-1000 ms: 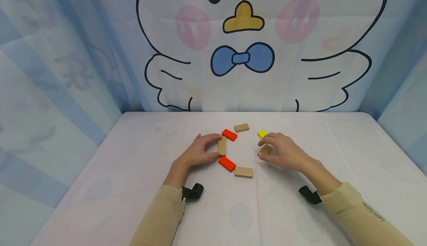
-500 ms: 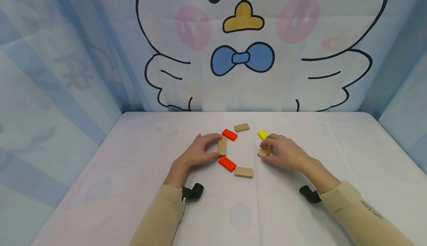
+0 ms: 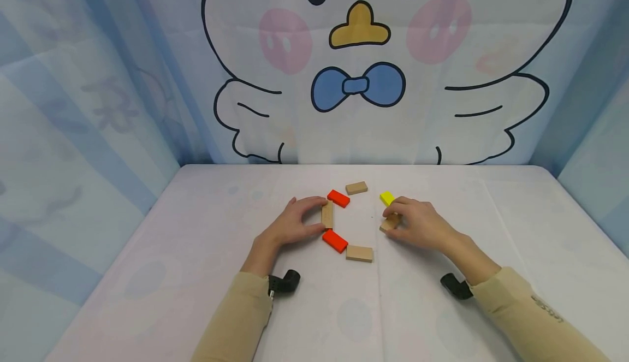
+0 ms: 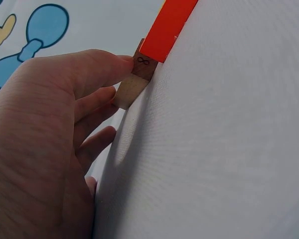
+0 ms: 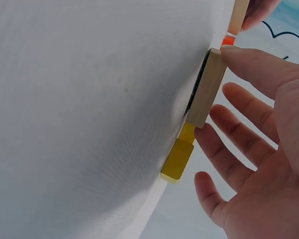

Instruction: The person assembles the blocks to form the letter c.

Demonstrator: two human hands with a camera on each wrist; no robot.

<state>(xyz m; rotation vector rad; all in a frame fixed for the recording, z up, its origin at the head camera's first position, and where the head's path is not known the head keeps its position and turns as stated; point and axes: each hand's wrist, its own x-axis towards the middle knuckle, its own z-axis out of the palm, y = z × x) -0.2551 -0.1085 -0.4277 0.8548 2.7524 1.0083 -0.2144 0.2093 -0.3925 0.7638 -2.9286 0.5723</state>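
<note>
My left hand pinches a plain wooden block at its two ends, thumb at the near end and index finger at the far end. A red block lies against the near end, and another red block by the far end. My right hand holds a second wooden block between thumb and fingers; its right part is hidden by the hand. In the right wrist view this block lies flat on the table, with a yellow block past its far end.
A wooden block lies near the front, touching or almost touching the nearer red one. Another wooden block lies at the back. Together the blocks form a loose ring on a white cloth-covered table. A printed curtain hangs behind it.
My right hand has shifted slightly, and the wooden block in it has turned and moved a little nearer. More of the yellow block shows. The left hand has stayed still.
</note>
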